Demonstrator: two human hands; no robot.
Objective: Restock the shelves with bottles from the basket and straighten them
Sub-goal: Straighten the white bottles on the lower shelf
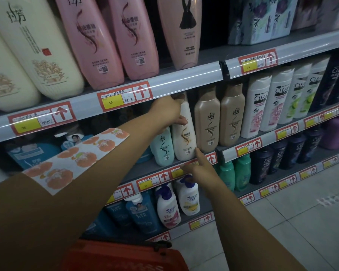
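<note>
— So where's the bottle sitting?

— The cream bottle [184, 135] is at the middle of the frame, on the middle shelf [145, 169], its base at the front edge. Its long axis runs up and down, leaning a little with the top toward the left, cap up under the rail of the shelf above, label facing out.

— And the neighbours?

— A mint bottle [162, 147] touches it on the left, shorter; two tan bottles [219, 118] stand just beside it on the right, upright.

— The hands?

— The left hand [167, 112] comes in from the lower left, arm stretched, and its grip is round the bottle's upper part: fingers curled over the shoulder, thumb on the front. The right hand [198, 167] reaches up from the lower right; its forefinger is straight and touches the bottle's lower right corner, the other fingers bent near the price rail, holding nothing.

— Anything lower?

— The red basket [125, 257] is at the bottom edge, beneath the left arm.
</note>
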